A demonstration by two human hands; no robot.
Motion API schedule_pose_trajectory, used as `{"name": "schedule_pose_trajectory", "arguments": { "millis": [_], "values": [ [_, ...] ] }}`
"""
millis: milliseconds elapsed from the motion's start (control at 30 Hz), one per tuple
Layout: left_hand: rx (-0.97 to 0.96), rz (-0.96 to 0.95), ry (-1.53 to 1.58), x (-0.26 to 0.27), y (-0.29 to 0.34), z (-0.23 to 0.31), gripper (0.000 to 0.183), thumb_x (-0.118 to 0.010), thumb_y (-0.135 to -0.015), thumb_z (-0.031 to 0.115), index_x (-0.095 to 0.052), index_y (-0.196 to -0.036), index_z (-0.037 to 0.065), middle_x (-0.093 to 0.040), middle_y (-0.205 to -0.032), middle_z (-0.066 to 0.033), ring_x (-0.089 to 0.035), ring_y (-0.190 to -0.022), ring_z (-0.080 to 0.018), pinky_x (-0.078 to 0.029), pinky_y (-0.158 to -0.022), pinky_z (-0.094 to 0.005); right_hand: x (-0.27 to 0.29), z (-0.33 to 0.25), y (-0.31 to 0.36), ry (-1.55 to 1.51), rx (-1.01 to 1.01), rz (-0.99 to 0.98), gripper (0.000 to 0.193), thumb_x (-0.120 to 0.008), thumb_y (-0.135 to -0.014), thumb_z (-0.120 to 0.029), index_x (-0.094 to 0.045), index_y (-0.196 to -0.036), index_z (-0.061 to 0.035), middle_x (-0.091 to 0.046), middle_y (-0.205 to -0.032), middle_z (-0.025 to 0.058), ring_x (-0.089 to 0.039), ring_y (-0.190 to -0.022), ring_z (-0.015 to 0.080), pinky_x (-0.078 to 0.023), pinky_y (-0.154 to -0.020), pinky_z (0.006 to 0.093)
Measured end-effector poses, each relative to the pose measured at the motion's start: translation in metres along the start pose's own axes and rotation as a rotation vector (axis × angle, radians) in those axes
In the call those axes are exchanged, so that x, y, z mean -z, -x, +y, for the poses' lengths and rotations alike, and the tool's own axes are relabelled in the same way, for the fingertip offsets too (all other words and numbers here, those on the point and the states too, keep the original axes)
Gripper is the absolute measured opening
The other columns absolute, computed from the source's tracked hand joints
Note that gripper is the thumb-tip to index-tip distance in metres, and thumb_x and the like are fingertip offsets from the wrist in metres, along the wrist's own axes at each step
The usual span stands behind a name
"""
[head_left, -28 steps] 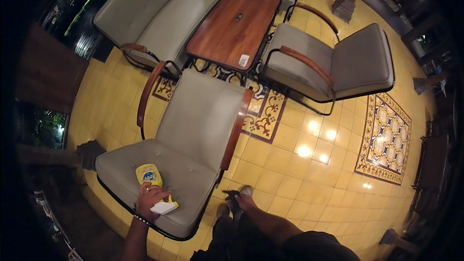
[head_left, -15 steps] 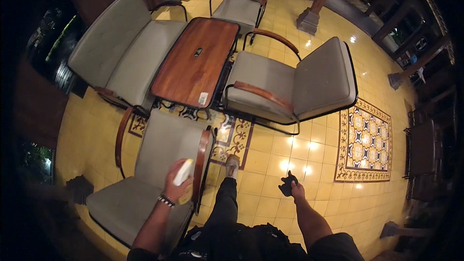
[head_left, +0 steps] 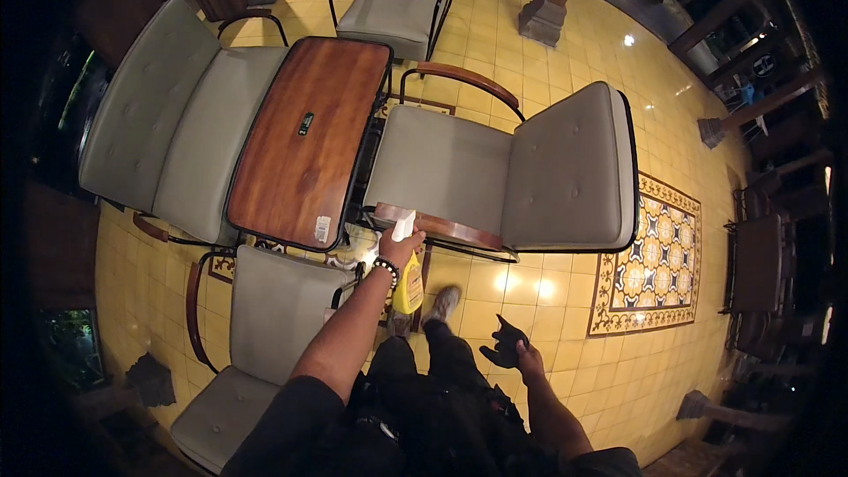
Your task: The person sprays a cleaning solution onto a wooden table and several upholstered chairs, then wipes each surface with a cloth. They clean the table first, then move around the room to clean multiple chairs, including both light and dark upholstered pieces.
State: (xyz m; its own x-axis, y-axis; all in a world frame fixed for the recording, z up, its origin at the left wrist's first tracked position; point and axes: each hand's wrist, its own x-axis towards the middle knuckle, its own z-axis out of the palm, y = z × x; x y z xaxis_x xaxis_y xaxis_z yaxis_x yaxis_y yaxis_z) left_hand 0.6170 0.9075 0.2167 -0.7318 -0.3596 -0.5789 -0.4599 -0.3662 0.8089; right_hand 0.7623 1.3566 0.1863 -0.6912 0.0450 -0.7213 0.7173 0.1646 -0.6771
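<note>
My left hand [head_left: 397, 250] grips a yellow spray bottle [head_left: 409, 290] near its white top. The bottle hangs upright beside the near wooden armrest [head_left: 442, 225] of the grey armchair [head_left: 570, 172] on the right. Whether the hand touches that armrest I cannot tell. Lower and to the right, my right hand [head_left: 529, 361] is closed on a crumpled black cloth [head_left: 505, 344], held above the tiled floor.
A brown wooden table [head_left: 305, 141] bears a small dark object [head_left: 306, 124] and a pale label [head_left: 322, 229]. Around it stand a grey sofa [head_left: 146, 106], a far armchair [head_left: 389, 9] and a near armchair [head_left: 283, 309]. A post [head_left: 543, 18] rises beyond.
My left hand has swung right with the spray bottle, from over the near armchair to the right armchair's armrest. My right hand has shifted slightly left and down with the cloth. The view has moved forward.
</note>
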Motion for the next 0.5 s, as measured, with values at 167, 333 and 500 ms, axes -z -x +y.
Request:
{"name": "schedule_pose_trajectory", "arguments": {
  "millis": [167, 333, 500],
  "values": [
    [-0.149, -0.096, 0.044, -0.016, -0.054, -0.005, 0.042, -0.085, -0.082, 0.007, -0.066, -0.120, 0.005, -0.072, -0.106, -0.0065, -0.068, -0.094, -0.0128, -0.058, -0.078, -0.0292, -0.011, -0.065, -0.059, 0.131, 0.077, -0.119, 0.050, -0.058, -0.106, -0.037, -0.063, -0.129, 0.0062, -0.073, -0.112, 0.0122, -0.068, -0.101, 0.0210, -0.053, -0.092, 0.0350],
    [-0.342, -0.092, -0.246, -0.042, -0.082, 0.010, 0.066, -0.086, -0.082, 0.014, -0.057, -0.141, 0.006, -0.066, -0.132, -0.0081, -0.061, -0.123, -0.0185, -0.051, -0.103, -0.0337, -0.011, -0.097, -0.140, 0.194, 0.047, -0.060, 0.052, -0.057, -0.105, -0.043, -0.066, -0.126, 0.0040, -0.074, -0.106, 0.0111, -0.068, -0.097, 0.0208, -0.052, -0.089, 0.0353],
    [-0.345, -0.075, -0.515, -0.074, -0.090, 0.041, 0.052, -0.086, -0.082, 0.017, -0.064, -0.128, 0.008, -0.071, -0.120, -0.0062, -0.066, -0.112, -0.0184, -0.052, -0.098, -0.0353, 0.000, -0.132, -0.190, 0.270, -0.021, -0.130, 0.044, -0.059, -0.106, -0.036, -0.065, -0.129, 0.0014, -0.073, -0.109, 0.0081, -0.067, -0.099, 0.0178, -0.052, -0.090, 0.0339]
  ]
}}
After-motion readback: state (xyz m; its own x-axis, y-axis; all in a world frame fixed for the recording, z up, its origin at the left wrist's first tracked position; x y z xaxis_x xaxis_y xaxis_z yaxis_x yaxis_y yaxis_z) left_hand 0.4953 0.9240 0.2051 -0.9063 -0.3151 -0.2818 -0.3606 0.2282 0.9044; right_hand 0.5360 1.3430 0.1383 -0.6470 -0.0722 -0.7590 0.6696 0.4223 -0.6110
